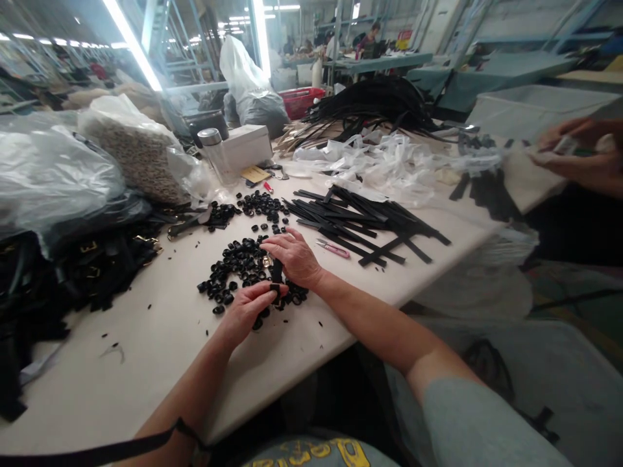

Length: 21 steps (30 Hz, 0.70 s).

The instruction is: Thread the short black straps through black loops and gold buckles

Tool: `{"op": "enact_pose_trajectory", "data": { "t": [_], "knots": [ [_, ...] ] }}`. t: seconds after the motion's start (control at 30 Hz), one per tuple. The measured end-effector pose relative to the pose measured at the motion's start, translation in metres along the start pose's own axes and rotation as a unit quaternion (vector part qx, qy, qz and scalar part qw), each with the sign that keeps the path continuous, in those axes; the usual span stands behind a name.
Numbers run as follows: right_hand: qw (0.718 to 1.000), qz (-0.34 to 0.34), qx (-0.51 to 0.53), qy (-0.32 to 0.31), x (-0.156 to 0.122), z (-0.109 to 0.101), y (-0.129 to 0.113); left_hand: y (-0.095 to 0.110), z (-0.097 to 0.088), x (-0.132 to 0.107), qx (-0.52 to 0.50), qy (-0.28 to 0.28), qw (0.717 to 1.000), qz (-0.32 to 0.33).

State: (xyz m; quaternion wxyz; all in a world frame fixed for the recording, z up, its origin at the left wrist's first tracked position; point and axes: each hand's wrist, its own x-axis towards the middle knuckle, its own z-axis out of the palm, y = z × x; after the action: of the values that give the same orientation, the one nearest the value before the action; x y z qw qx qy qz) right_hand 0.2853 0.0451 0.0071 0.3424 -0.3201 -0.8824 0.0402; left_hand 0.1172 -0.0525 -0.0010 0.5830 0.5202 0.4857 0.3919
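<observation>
My left hand (246, 311) is closed, thumb and fingers pinching the lower end of a short black strap (277, 272) where a small black loop appears to sit. Just above it, my right hand (296, 258) curves over the strap's upper part, its thumb side hidden. A gold-coloured buckle (267, 261) shows under the right fingers; whether it is fixed to the strap I cannot tell. Around both hands lies a pile of small black loops (238, 263). More loops (263, 204) are heaped farther back.
Black strips (360, 220) lie in a loose stack to the right, with pink-handled thread snips (333, 248) beside them. Plastic bags (384, 162) and a clear bottle (214, 152) stand behind. Black straps with buckles (107, 259) cover the left side. Another person's hands (579, 149) are at far right.
</observation>
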Motion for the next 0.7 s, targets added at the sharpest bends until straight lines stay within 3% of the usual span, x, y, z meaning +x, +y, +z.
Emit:
{"op": "enact_pose_trajectory", "data": {
  "t": [0.23,0.33,0.43,0.5,0.57,0.7],
  "knots": [
    [0.987,0.11,0.034,0.109,0.0,-0.013,0.005,0.009,0.004,0.007,-0.181,0.103,0.977,0.046],
    [0.98,0.102,0.162,0.053,0.0,-0.009,0.0,0.013,0.004,0.01,-0.207,0.106,0.972,0.042],
    [0.948,0.081,0.309,-0.017,-0.001,-0.005,-0.013,0.01,0.003,0.01,-0.196,0.104,0.974,0.038],
    [0.927,0.083,0.364,-0.029,-0.002,-0.005,-0.021,0.006,0.003,0.01,-0.178,0.111,0.977,0.041],
    [0.919,0.103,0.38,-0.027,-0.004,-0.003,-0.026,-0.001,0.002,0.011,-0.161,0.116,0.979,0.041],
    [0.928,0.195,0.317,0.001,-0.005,0.004,-0.026,-0.015,0.005,0.021,-0.103,0.139,0.982,0.073]
  ]
}}
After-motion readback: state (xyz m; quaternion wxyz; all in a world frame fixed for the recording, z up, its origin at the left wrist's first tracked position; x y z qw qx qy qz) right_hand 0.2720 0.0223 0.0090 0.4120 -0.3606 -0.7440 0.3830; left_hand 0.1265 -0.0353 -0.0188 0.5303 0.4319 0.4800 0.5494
